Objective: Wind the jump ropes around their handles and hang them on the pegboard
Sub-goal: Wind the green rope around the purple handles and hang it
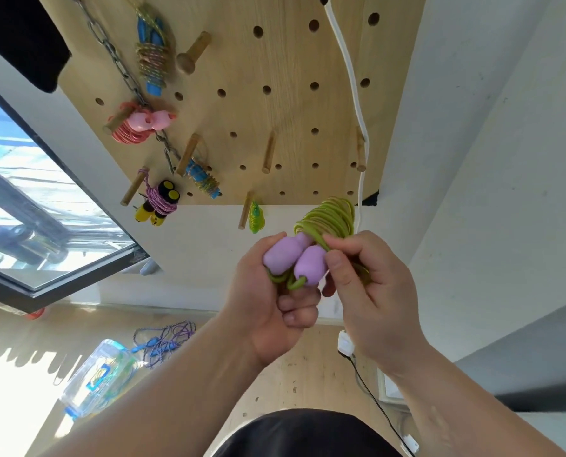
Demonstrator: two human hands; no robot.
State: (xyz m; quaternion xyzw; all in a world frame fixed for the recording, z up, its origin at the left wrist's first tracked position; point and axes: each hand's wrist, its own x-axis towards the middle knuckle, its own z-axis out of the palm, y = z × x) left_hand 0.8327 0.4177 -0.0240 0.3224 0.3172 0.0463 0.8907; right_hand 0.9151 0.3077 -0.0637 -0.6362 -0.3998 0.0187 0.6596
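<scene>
Gripping 2 purple handles (293,258) together in left hand (271,311), stopping green rope (331,216) coils slipping; pinching rope tail with right hand (370,291), likely tucking it. Held just below pegboard (291,61), ready for hanging.

Readable text: none
Label on package (97,379): blue and yellow print, too blurred to read
</scene>
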